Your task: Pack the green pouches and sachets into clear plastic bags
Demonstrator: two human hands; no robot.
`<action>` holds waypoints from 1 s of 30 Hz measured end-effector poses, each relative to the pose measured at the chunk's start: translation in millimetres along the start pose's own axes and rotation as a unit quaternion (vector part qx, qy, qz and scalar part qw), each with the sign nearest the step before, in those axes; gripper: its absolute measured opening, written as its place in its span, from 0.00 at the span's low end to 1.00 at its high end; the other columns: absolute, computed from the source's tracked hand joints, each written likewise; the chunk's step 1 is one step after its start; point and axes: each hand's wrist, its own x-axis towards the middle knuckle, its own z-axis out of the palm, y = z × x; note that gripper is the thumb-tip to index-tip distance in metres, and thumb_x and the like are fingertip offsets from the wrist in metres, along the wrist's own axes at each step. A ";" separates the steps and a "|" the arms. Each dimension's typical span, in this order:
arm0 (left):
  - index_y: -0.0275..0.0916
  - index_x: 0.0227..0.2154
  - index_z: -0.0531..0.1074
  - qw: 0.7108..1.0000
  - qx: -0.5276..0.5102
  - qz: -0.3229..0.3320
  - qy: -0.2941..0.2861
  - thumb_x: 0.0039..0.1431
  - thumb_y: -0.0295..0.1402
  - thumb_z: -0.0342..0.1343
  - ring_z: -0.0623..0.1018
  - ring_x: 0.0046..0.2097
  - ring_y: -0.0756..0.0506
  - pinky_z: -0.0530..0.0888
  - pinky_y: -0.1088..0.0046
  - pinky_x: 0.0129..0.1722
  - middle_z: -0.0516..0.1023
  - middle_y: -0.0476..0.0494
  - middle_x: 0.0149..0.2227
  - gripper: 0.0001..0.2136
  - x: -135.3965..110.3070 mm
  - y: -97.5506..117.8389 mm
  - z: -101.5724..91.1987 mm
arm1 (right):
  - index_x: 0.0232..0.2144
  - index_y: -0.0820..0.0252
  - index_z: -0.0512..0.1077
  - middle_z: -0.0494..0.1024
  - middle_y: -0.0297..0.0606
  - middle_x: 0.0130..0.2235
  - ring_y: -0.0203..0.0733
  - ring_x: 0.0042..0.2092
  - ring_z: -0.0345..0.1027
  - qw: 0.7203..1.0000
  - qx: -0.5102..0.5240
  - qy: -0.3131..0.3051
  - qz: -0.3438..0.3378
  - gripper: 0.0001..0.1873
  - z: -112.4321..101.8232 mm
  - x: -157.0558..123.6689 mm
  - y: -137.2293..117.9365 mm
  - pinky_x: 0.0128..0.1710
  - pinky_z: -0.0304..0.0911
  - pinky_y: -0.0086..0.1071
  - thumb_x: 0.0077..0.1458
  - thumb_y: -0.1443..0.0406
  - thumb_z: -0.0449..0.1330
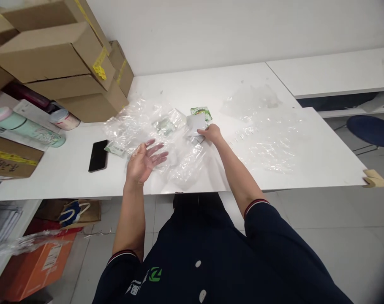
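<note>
My right hand (212, 134) pinches the edge of a flat silver-grey packet (196, 125) near the middle of the table. Just behind that packet lies a green printed packet (202, 113). My left hand (145, 160) is raised palm up with its fingers spread, holding nothing, in front of the crumpled clear plastic bags (131, 122). Through the plastic shows another green and white packet (164, 126). A further small green and white packet (115, 148) lies left of my left hand, partly against a black phone (98, 156).
More clear plastic (270, 143) spreads over the white table (325, 169) at right. Cardboard boxes (52, 55) are stacked at the back left, with a mint-green bottle (27, 126) and a can (65, 119) beside them. A blue stool (371, 131) stands beyond the right edge.
</note>
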 end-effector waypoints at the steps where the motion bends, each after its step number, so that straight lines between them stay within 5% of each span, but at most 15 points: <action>1: 0.42 0.51 0.68 1.000 -0.002 -0.016 -0.007 0.62 0.51 0.52 0.80 0.48 0.37 0.77 0.51 0.49 0.76 0.36 0.52 0.22 2.7 0.6 0.1 | 0.19 0.60 0.66 0.68 0.34 0.20 0.36 0.24 0.61 0.999 0.027 -0.031 0.026 0.12 5.5 3.1 1.4 0.26 0.59 0.31 0.45 0.62 0.65; 4: 0.41 0.51 0.69 0.997 0.005 -0.063 -0.036 0.62 0.50 0.53 0.80 0.46 0.37 0.77 0.51 0.48 0.76 0.35 0.51 0.22 19.0 1.6 0.2 | 0.18 0.59 0.63 0.63 0.29 0.17 0.30 0.20 0.53 0.984 0.149 -0.058 0.071 0.12 6.1 -2.7 9.8 0.21 0.53 0.27 0.48 0.67 0.61; 7: 0.36 0.47 0.71 0.989 0.070 -0.115 -0.053 0.60 0.48 0.55 0.82 0.41 0.38 0.78 0.54 0.44 0.78 0.32 0.46 0.21 42.5 2.5 0.0 | 0.22 0.60 0.66 0.68 0.31 0.21 0.31 0.22 0.58 0.983 0.172 -0.011 0.061 0.08 -8.9 -13.7 19.9 0.22 0.58 0.27 0.51 0.66 0.59; 9: 0.32 0.43 0.73 0.983 0.126 -0.129 -0.042 0.60 0.45 0.57 0.82 0.37 0.40 0.79 0.56 0.42 0.80 0.32 0.41 0.19 54.7 4.4 -0.7 | 0.29 0.62 0.70 0.74 0.38 0.28 0.36 0.28 0.67 0.995 0.082 0.043 0.026 0.04 -17.1 -17.6 22.3 0.29 0.65 0.31 0.52 0.65 0.58; 11: 0.30 0.40 0.73 0.981 0.150 -0.122 -0.020 0.60 0.43 0.57 0.82 0.34 0.41 0.79 0.57 0.41 0.80 0.33 0.36 0.17 59.7 7.1 -2.9 | 0.40 0.63 0.72 0.78 0.47 0.42 0.45 0.41 0.72 0.994 -0.057 0.068 -0.058 0.12 -17.4 -17.5 18.6 0.40 0.68 0.38 0.52 0.66 0.58; 15: 0.30 0.38 0.72 0.987 0.119 -0.112 0.003 0.61 0.43 0.56 0.82 0.32 0.42 0.80 0.58 0.39 0.80 0.36 0.32 0.16 51.3 10.5 -13.4 | 0.61 0.52 0.61 0.55 0.44 0.68 0.56 0.67 0.48 0.918 -0.313 0.011 -0.244 0.33 6.2 -3.0 -3.2 0.59 0.52 0.56 0.52 0.71 0.56; 18: 0.31 0.37 0.73 0.988 0.108 -0.114 -0.008 0.61 0.42 0.56 0.82 0.33 0.42 0.80 0.56 0.40 0.80 0.36 0.32 0.16 42.5 9.8 -21.1 | 0.60 0.52 0.64 0.59 0.42 0.66 0.57 0.69 0.39 0.864 -0.418 -0.039 -0.279 0.30 30.7 15.4 -18.1 0.62 0.41 0.62 0.55 0.70 0.53; 22: 0.33 0.37 0.73 0.985 0.119 -0.125 -0.031 0.62 0.43 0.55 0.82 0.34 0.42 0.79 0.55 0.43 0.80 0.36 0.32 0.15 45.2 7.5 -22.9 | 0.48 0.56 0.74 0.76 0.45 0.51 0.57 0.61 0.57 0.857 -0.431 -0.068 -0.272 0.20 44.1 34.5 -22.9 0.59 0.47 0.59 0.56 0.70 0.50; 24: 0.34 0.37 0.73 0.981 0.131 -0.137 -0.044 0.62 0.44 0.55 0.82 0.34 0.42 0.79 0.56 0.43 0.80 0.36 0.33 0.15 53.2 5.5 -19.8 | 0.48 0.59 0.74 0.77 0.47 0.48 0.54 0.55 0.64 0.878 -0.391 -0.022 -0.274 0.20 34.8 36.4 -20.8 0.56 0.54 0.53 0.57 0.71 0.49; 27: 0.34 0.36 0.73 0.974 0.154 -0.152 -0.066 0.62 0.45 0.54 0.81 0.34 0.42 0.78 0.58 0.42 0.80 0.35 0.34 0.16 70.5 -1.3 -7.4 | 0.51 0.62 0.70 0.76 0.48 0.45 0.50 0.48 0.68 0.914 -0.280 0.145 -0.253 0.21 -0.8 21.9 -14.5 0.49 0.60 0.47 0.62 0.69 0.43; 30: 0.35 0.38 0.73 0.962 0.192 -0.171 -0.095 0.61 0.46 0.55 0.81 0.35 0.42 0.77 0.61 0.41 0.80 0.35 0.35 0.17 94.3 -16.0 15.8 | 0.50 0.60 0.70 0.74 0.45 0.41 0.49 0.45 0.68 0.900 -0.170 0.326 -0.235 0.22 -45.3 -16.5 -5.0 0.46 0.62 0.47 0.67 0.63 0.39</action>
